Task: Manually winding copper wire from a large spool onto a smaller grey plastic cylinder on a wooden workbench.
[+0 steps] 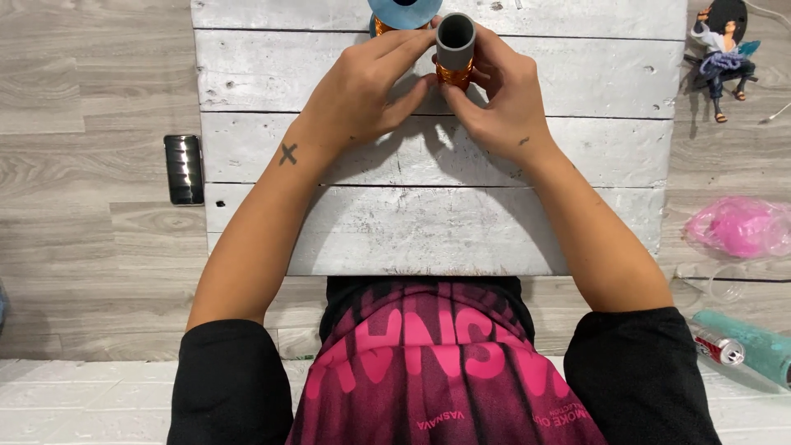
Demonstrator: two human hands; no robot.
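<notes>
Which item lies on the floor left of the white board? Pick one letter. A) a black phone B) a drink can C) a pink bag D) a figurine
A: the black phone lies on the grey floor just left of the white board.

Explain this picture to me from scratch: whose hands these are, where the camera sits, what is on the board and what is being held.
There is no machine here. A camera worn on a person's head looks down at that person's own two bare hands. The left hand and right hand meet around a grey tube with orange foil at its lower end; both touch it. They work over a white plank board lying on a grey wood floor. Just beyond the tube sits a blue spool, partly cut off. To the left lies a black phone; to the right a figurine, a pink bag and a can.
</notes>
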